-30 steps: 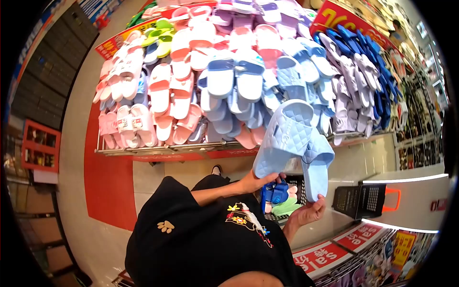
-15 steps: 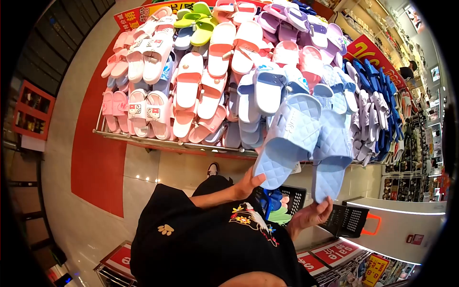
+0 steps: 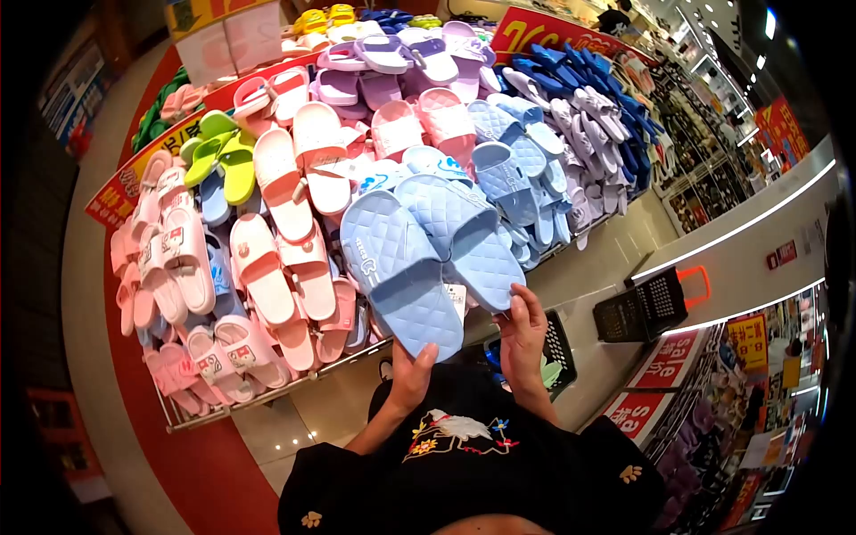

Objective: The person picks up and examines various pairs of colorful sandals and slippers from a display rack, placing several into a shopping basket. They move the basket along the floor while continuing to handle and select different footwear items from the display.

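A pair of light blue quilted slippers is held out over the front edge of the display. My left hand (image 3: 410,379) is closed on the heel of the left slipper (image 3: 415,316), its thumb on the sole. The heel of the right slipper (image 3: 492,267) is pinched in my right hand (image 3: 524,334). Both toes point away from me, and the open heels face me. A white tag (image 3: 456,300) shows between the two slippers. Right behind them lie pink slippers (image 3: 446,120) and more light blue slippers (image 3: 506,183).
A wire display rack (image 3: 267,392) carries rows of pink, green, purple and blue slippers. Below my right hand is a black basket (image 3: 559,352), partly hidden. Another black basket (image 3: 637,310) with an orange handle stands to the right. Red sale signs (image 3: 664,361) top a shelf at lower right.
The view has turned to the right. The slippers have come closer together and tilted, with their toes now leaning left. Both hands keep hold of the heels.
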`<state>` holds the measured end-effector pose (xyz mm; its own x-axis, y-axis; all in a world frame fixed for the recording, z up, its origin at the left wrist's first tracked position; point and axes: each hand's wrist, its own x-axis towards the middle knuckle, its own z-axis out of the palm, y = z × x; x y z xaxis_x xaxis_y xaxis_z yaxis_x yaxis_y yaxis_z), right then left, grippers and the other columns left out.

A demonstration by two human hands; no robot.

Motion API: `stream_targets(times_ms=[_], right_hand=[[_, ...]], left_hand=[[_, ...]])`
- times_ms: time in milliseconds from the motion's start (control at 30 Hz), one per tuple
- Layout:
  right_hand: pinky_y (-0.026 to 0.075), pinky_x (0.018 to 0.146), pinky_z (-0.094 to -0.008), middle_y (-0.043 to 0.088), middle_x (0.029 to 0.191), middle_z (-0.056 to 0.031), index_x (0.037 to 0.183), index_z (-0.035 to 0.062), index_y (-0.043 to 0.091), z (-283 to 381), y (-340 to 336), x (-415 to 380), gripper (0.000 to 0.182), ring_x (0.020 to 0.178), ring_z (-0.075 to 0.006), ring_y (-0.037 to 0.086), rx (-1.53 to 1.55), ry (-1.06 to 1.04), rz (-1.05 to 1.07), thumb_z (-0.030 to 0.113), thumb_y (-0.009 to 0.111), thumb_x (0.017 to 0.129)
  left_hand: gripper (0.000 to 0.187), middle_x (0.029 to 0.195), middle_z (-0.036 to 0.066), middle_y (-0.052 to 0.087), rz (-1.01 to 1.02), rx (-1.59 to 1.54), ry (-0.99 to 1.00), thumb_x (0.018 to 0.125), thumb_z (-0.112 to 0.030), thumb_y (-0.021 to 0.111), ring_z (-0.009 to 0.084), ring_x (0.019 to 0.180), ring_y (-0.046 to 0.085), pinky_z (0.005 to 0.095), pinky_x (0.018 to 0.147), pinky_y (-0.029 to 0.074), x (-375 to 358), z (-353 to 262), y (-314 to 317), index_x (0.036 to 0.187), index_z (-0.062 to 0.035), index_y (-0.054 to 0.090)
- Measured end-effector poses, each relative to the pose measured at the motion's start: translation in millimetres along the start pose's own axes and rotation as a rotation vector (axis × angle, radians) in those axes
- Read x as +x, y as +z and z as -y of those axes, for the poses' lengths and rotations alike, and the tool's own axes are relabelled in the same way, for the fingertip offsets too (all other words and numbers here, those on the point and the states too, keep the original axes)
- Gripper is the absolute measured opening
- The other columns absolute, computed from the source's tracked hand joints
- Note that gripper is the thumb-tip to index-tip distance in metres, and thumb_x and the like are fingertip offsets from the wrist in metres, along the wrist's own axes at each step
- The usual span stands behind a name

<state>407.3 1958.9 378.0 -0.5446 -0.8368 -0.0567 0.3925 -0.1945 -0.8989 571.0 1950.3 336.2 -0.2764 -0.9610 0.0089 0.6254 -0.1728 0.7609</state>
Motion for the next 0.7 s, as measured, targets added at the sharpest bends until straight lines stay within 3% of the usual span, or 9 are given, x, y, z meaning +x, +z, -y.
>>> stream_targets(times_ms=[100,167,367,433,533,567,633,667,700], right_hand=[[0.045,0.069,-0.0230,0.058,0.098,0.0023,0.115,0.0083,0.055,4.2,1.4,17.7,0.025,0.085,-0.0070,0.054,0.045,0.013,-0.057,0.018,0.054,0.092],[0.043,0.069,-0.0220,0.059,0.099,0.0027,0.116,0.0098,0.055,14.2,1.4,39.4,0.025,0.086,-0.0061,0.054,0.050,-0.036,-0.084,0.019,0.054,0.092],[0.043,0.071,-0.0211,0.059,0.102,0.0015,0.114,0.0093,0.059,34.4,-15.2,171.7,0.025,0.086,-0.0068,0.054,0.028,-0.229,-0.140,0.021,0.054,0.092],[0.045,0.069,-0.0225,0.059,0.100,0.0015,0.111,0.0098,0.061,41.8,-23.6,233.7,0.024,0.083,-0.0080,0.055,-0.030,-0.276,-0.098,0.020,0.055,0.091],[0.048,0.067,-0.0248,0.060,0.101,-0.0021,0.113,0.0093,0.060,49.0,-25.8,322.7,0.025,0.079,-0.0118,0.060,-0.097,-0.242,0.016,0.020,0.056,0.090],[0.049,0.067,-0.0249,0.061,0.101,-0.0036,0.114,0.0090,0.060,50.2,-24.8,341.6,0.027,0.078,-0.0133,0.062,-0.158,-0.225,0.085,0.020,0.056,0.090],[0.049,0.066,-0.0252,0.065,0.096,-0.0059,0.125,0.0098,0.053,47.9,-33.8,362.8,0.036,0.078,-0.0147,0.064,-0.337,-0.107,0.203,0.023,0.053,0.092],[0.048,0.065,-0.0245,0.065,0.097,-0.0065,0.124,0.0094,0.053,40.3,-47.1,373.7,0.035,0.078,-0.0142,0.064,-0.397,-0.133,0.158,0.024,0.052,0.092],[0.048,0.065,-0.0238,0.065,0.097,-0.0071,0.124,0.0091,0.054,33.9,-60.0,380.7,0.035,0.077,-0.0137,0.064,-0.451,-0.157,0.117,0.024,0.051,0.093]], left_hand=[[0.057,0.122,0.010,0.045,0.039,0.203,-0.001,0.087,-0.018,0.057,0.0175,0.112,0.046,0.0329,0.097,0.036,33.6,-24.0,26.9,0.133,0.0002,0.029],[0.057,0.122,0.010,0.045,0.090,0.139,-0.041,0.087,-0.020,0.059,0.0176,0.111,0.046,0.0326,0.096,0.037,65.1,-29.6,48.6,0.132,-0.0003,0.030],[0.044,0.115,0.015,0.049,0.305,-0.490,-0.461,0.085,-0.014,0.062,0.0241,0.099,0.053,0.0347,0.089,0.047,226.3,-18.2,126.4,0.122,-0.0011,0.041],[0.040,0.110,0.015,0.050,0.267,-0.457,-0.533,0.084,-0.014,0.063,0.0252,0.096,0.054,0.0347,0.083,0.050,282.9,-0.7,145.4,0.117,-0.0014,0.043],[0.035,0.108,0.016,0.051,0.235,-0.158,-0.377,0.085,-0.015,0.061,0.0253,0.095,0.055,0.0361,0.082,0.052,350.8,28.5,153.0,0.113,-0.0005,0.045],[0.039,0.109,0.017,0.051,0.220,-0.145,-0.321,0.087,-0.023,0.060,0.0261,0.098,0.055,0.0375,0.086,0.051,360.7,35.9,150.5,0.115,0.0000,0.045],[0.051,0.117,0.019,0.048,0.264,-0.134,-0.500,0.089,-0.033,0.056,0.0277,0.103,0.055,0.0371,0.088,0.051,387.1,73.9,125.6,0.122,0.0017,0.039],[0.059,0.125,0.022,0.043,0.179,-0.025,-0.615,0.090,-0.040,0.051,0.0291,0.107,0.054,0.0357,0.088,0.050,377.9,84.6,122.9,0.126,0.0031,0.032],[0.061,0.131,0.025,0.037,0.156,0.046,-0.540,0.090,-0.039,0.050,0.0302,0.109,0.054,0.0331,0.087,0.051,329.7,70.0,137.9,0.127,0.0039,0.027]])
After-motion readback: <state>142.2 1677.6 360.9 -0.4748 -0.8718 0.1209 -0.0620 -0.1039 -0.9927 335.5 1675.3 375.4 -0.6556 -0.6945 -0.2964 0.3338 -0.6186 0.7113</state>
